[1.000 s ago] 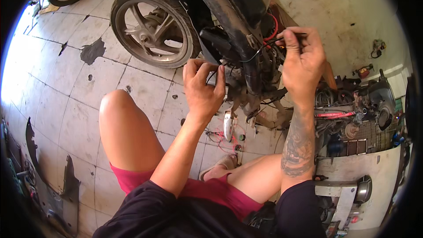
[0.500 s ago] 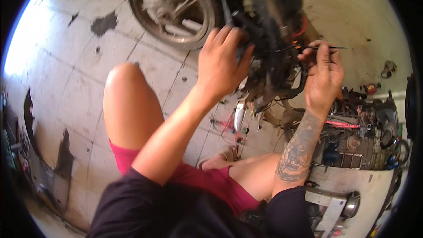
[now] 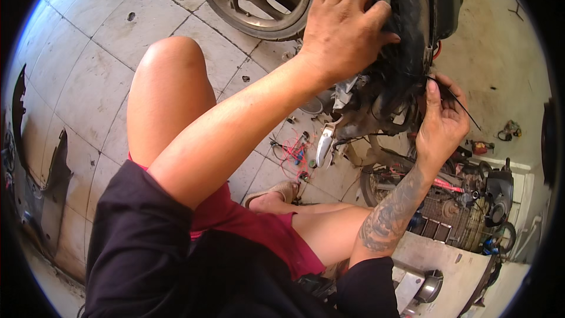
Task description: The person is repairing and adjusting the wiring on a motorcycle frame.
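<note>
A partly stripped motorcycle stands before me, its dark tubing and wiring bare. Over its near side reaches my left hand, back up, with fingers curled down against the dark parts; what they grip is hidden. On the right of the same section, my right hand is closed, thumb against fingers, around a thin black cable tie. One end of the tie touches the dark tubing, while the other sticks out past my fingers to the lower right.
The motorcycle's wheel is at the top. Red wires with small connectors lie on the tiled floor. Loose parts crowd a metal rack at right. Dark broken panels lean at far left.
My view has shifted, so the motorcycle sits larger. My left hand has moved right along it. My right hand is now against the tubing, and the tie points down to the right instead of level.
</note>
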`<state>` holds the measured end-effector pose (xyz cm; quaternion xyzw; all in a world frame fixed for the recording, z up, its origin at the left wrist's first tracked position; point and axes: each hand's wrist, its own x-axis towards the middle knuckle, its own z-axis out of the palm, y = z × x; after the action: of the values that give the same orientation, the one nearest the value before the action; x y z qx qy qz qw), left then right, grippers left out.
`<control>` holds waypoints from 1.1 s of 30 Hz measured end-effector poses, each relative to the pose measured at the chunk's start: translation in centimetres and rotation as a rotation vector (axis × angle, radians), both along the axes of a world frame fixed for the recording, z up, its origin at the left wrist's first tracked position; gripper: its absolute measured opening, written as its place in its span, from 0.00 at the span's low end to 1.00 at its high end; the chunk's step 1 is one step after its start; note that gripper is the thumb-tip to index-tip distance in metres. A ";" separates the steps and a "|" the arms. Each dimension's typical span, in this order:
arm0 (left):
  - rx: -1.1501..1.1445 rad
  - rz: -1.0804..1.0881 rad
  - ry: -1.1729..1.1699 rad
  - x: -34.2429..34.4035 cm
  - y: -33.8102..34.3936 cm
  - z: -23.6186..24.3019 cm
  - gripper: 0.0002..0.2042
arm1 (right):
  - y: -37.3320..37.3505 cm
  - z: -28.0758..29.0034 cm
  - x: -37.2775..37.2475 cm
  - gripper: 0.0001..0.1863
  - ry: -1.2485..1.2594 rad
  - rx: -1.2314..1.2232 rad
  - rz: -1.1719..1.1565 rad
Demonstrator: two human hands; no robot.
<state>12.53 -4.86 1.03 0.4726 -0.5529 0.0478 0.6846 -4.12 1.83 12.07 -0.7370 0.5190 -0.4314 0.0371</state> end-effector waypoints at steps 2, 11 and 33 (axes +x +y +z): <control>-0.105 0.051 0.014 -0.2 -0.8 -1.0 0.15 | -0.1 -0.2 0.9 0.09 0.003 -0.008 -0.018; -0.043 -0.066 0.059 -1.7 1.7 -1.9 0.14 | 0.1 -0.1 1.5 0.07 0.042 -0.029 -0.127; 0.190 -0.171 -0.117 -2.5 3.6 -1.4 0.30 | -0.9 -0.5 1.1 0.07 0.242 -0.201 -0.194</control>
<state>10.02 -1.26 -0.38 0.4828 -0.6323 -0.0359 0.6048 -3.03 0.89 11.60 -0.7300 0.5427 -0.3908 -0.1411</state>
